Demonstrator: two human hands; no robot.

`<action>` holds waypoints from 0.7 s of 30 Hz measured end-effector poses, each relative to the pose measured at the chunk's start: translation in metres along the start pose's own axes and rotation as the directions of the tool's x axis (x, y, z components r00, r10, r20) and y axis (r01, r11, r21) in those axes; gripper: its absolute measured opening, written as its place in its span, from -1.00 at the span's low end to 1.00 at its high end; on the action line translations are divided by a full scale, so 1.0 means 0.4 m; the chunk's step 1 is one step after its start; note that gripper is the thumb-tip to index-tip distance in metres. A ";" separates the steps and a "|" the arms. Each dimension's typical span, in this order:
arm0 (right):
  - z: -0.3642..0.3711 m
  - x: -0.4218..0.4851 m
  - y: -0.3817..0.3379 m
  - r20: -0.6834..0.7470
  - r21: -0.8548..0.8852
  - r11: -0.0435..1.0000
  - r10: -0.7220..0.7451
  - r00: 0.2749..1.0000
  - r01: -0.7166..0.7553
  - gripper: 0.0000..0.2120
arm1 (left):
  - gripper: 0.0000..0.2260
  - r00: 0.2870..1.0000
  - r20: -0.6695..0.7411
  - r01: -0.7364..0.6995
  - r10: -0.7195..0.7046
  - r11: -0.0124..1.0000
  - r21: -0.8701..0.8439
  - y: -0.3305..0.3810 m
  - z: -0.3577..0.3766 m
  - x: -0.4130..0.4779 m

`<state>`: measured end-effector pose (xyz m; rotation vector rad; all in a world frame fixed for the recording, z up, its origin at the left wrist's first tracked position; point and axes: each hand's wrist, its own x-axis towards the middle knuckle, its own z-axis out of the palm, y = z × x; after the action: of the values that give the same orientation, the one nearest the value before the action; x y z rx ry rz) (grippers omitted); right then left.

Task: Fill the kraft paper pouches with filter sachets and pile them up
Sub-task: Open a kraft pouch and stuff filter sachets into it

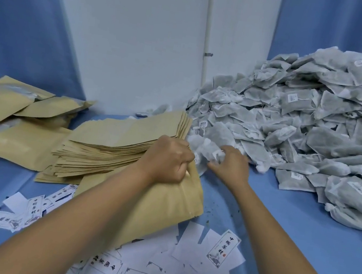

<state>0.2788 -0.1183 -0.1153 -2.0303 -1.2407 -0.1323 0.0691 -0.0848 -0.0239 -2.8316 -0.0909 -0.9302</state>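
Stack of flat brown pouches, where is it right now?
In the head view the stack lies left of centre on the blue cloth, just beyond the left hand, with the filled pouches to its left and the sachet heap to its right.

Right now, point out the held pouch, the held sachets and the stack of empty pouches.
Pouch [170,211]: head view, on its flat face.
Sachets [206,151]: head view, on the crumpled white bunch.
Stack [128,133]: head view, on the top sheet.
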 end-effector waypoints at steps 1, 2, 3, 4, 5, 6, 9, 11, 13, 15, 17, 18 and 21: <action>0.012 0.001 -0.012 0.102 0.023 0.991 -0.134 0.986 0.133 -0.59 | -0.84 1.000 -0.004 0.002 -0.002 1.000 -0.004 0.000 -0.002 -0.002; 0.032 0.006 -0.023 0.253 -0.004 0.972 -0.226 0.940 0.235 -0.52 | -0.84 1.000 -0.010 0.004 -0.004 1.000 -0.008 0.000 -0.005 -0.005; 0.058 0.012 -0.031 0.406 -0.070 0.951 -0.249 0.879 0.302 -0.49 | -0.85 1.000 -0.018 0.003 -0.003 1.000 -0.014 -0.001 -0.009 -0.007; 0.079 0.018 -0.037 0.527 -0.141 0.936 -0.204 0.825 0.321 -0.48 | -0.85 1.000 -0.025 0.001 -0.001 1.000 -0.022 -0.001 -0.013 -0.011; 0.098 0.027 -0.040 0.601 -0.176 0.938 -0.138 0.787 0.298 -0.48 | -0.86 1.000 -0.027 0.001 -0.002 1.000 -0.030 0.000 -0.017 -0.014; 0.111 0.035 -0.041 0.639 -0.182 0.951 -0.080 0.765 0.252 -0.48 | -0.86 1.000 -0.028 0.006 -0.007 0.999 -0.038 -0.001 -0.021 -0.018; 0.121 0.036 -0.044 0.642 -0.118 0.982 -0.041 0.765 0.151 -0.56 | -0.86 0.999 -0.031 0.028 -0.030 0.998 -0.060 -0.007 -0.032 -0.025; 0.112 0.012 -0.039 0.561 -0.086 0.994 -0.007 0.828 0.066 -0.57 | -0.85 0.999 -0.025 0.036 -0.038 0.997 -0.063 -0.013 -0.039 -0.030; 0.092 -0.026 -0.038 0.401 0.074 0.995 0.031 0.915 -0.066 -0.62 | -0.85 0.999 -0.029 0.039 -0.041 0.998 -0.057 -0.018 -0.044 -0.037; 0.052 -0.066 -0.040 0.188 0.553 0.797 0.163 0.968 -0.242 -0.81 | -0.86 0.999 -0.035 0.034 -0.035 0.999 -0.041 -0.019 -0.050 -0.047; -0.018 -0.105 -0.049 0.205 0.945 0.210 0.215 0.955 -0.250 -0.89 | -0.86 0.999 -0.038 0.035 -0.036 0.999 -0.028 -0.016 -0.056 -0.059; -0.052 -0.123 -0.051 0.272 0.962 -0.053 0.140 0.952 -0.268 -0.88 | -0.86 0.998 -0.039 0.038 -0.039 0.999 -0.025 -0.014 -0.059 -0.064; -0.126 -0.173 -0.095 0.397 0.869 -0.235 -0.191 0.898 -0.435 -0.72 | -0.85 0.997 -0.064 0.051 -0.052 0.998 -0.021 -0.005 -0.067 -0.072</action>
<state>0.2259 -0.1909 -0.0890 -0.5160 -0.6911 1.1931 0.0301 -0.0877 -0.0194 -2.8261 -0.1485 -1.0375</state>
